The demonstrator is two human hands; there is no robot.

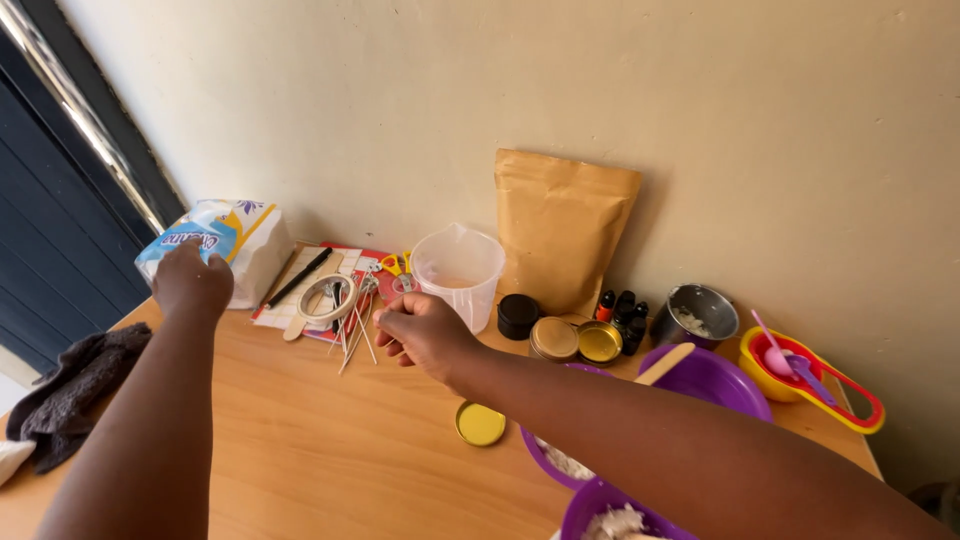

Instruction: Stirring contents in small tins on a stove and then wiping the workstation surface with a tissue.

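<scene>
At left of the frame, our left hand lies curled on one white tissue pack, grip unclear. At centre, our right hand pinches one thin wick, grip narrow, beside one clear cup; two purple bowls sit lower right on the worktop.

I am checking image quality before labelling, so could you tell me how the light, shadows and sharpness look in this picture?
Head view: even daylight, soft shadows beside the brown paper pouch on the wall; a bright glare streak on the dark door frame; the left hand and right hand are slightly soft; straight table edge shows little distortion.
</scene>
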